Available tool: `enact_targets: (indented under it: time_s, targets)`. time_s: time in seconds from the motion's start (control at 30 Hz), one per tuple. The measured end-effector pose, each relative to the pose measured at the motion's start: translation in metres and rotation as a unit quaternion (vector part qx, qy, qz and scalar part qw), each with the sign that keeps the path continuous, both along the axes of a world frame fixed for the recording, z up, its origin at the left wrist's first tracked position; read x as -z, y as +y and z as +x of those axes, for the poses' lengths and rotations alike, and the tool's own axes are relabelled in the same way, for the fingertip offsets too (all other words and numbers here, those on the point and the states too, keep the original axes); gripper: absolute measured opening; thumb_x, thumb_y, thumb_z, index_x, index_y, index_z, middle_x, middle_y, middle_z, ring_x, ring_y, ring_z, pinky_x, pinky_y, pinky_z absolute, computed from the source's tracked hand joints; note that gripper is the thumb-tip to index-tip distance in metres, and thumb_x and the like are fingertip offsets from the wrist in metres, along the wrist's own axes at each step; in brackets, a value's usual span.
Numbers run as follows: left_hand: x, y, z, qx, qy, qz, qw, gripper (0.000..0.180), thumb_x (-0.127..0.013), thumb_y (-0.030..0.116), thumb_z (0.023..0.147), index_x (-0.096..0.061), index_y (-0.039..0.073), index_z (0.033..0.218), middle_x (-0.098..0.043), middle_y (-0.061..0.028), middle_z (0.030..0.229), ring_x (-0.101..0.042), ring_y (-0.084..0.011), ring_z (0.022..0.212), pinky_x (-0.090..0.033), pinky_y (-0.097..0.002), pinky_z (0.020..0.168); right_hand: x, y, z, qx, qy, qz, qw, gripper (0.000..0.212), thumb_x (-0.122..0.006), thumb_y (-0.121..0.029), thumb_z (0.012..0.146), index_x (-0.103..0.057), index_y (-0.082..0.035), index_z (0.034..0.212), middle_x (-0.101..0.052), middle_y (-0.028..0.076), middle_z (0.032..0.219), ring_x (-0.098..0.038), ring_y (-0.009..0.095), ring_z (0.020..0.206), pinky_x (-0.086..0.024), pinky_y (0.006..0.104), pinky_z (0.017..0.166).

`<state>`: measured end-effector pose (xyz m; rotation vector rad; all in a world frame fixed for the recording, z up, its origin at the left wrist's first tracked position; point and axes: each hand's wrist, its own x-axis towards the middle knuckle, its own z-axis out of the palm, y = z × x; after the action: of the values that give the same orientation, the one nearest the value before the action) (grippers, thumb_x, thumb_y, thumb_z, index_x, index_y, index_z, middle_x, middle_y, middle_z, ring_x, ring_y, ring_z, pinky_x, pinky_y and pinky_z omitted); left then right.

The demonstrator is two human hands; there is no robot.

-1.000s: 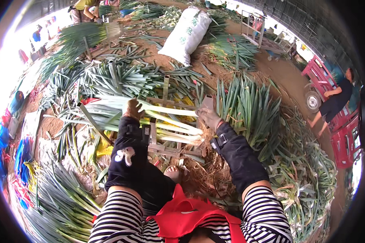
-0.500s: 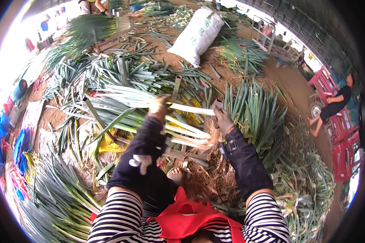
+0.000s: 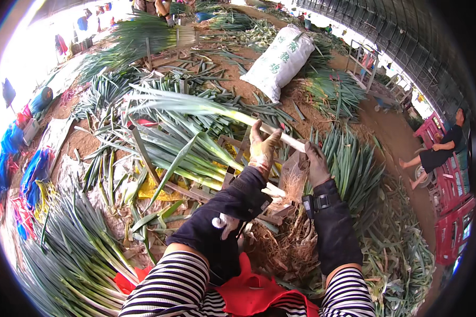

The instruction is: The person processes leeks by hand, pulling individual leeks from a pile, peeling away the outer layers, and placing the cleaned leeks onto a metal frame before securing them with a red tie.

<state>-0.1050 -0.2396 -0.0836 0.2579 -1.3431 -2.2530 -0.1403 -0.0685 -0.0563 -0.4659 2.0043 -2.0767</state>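
1. I see my left hand [image 3: 261,148], in a worn tan glove, wrapped round the pale shaft of a long leek [image 3: 211,108]; the fingers are clamped on it, thumb up.
2. My right hand [image 3: 315,165], in a dark glove, closes on the same leek at its root end; the two hands sit near each other on the one stalk, not touching.
3. The leek is lifted above the heap, its white stem running between my hands and its green leaves fanning up and to the left.
4. A tuft of dry brown roots [image 3: 293,185] hangs just below my right hand; more root trimmings lie on the ground between my forearms.
5. Under the left hand lies a pile of leeks [image 3: 180,153] across a wooden rack [image 3: 206,190], white ends towards me.
6. A white sack [image 3: 280,59] lies on the earth well beyond the hands.
7. At the right edge a person in dark clothes [image 3: 441,150] sits by red crates [image 3: 455,211].
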Motion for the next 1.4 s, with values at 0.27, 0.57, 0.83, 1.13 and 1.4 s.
enact_targets:
  time_s: [0.27,0.57,0.83,1.13,1.4]
  targets:
    - [0.011,-0.047,-0.015,0.184,-0.107,-0.039,0.976,0.072,-0.068,0.013,0.083,-0.029,0.004,0.143,-0.045,-0.0163,0.135,-0.053,-0.0233,0.114,-0.041,-0.0322,0.095,0.04,0.003,-0.043,0.057,0.029,0.059,0.996,0.028,-0.054,-0.033,0.096,-0.065,-0.009,0.105,-0.049,-0.005,0.068,-0.046,0.004,0.057,-0.037,0.0188,0.049]
    - [0.101,-0.174,-0.01,0.191,-0.071,-0.559,0.804,0.031,-0.058,0.014,0.085,-0.063,0.006,0.115,-0.067,-0.0135,0.099,-0.063,-0.0227,0.094,-0.049,-0.0335,0.085,0.156,0.015,-0.079,-0.053,-0.06,0.214,0.974,0.032,-0.058,-0.022,0.093,-0.056,0.0,0.115,-0.062,0.007,0.082,-0.058,0.014,0.066,-0.047,0.026,0.06]
    - [0.102,-0.23,0.032,0.068,-0.477,-0.74,0.47,0.073,-0.077,0.055,0.063,-0.055,0.008,0.115,-0.061,-0.0145,0.117,-0.058,-0.0288,0.111,-0.048,-0.039,0.094,0.083,0.055,-0.004,0.088,0.309,0.441,0.838,0.034,-0.065,-0.026,0.084,-0.06,-0.004,0.109,-0.059,0.013,0.108,-0.059,0.029,0.099,-0.047,0.0356,0.085]
    - [0.139,-0.309,-0.012,-0.119,-0.26,-0.938,0.196,0.025,-0.046,0.027,0.093,-0.068,0.017,0.085,-0.068,-0.0036,0.087,-0.065,-0.017,0.092,-0.051,-0.0378,0.077,0.125,0.172,0.094,0.058,0.216,0.413,0.883,0.019,-0.06,-0.02,0.09,-0.059,-0.001,0.089,-0.059,0.014,0.082,-0.06,0.027,0.078,-0.047,0.0357,0.07]
    - [0.046,-0.339,-0.074,-0.14,-0.525,-0.838,0.058,0.045,-0.029,0.029,0.1,-0.032,0.025,0.144,-0.021,0.001,0.154,-0.014,-0.017,0.143,-0.008,-0.0622,0.112,0.18,0.217,0.156,0.002,0.047,0.449,0.892,0.022,-0.057,-0.025,0.089,-0.061,-0.003,0.089,-0.062,0.016,0.08,-0.061,0.032,0.073,-0.047,0.0382,0.066]
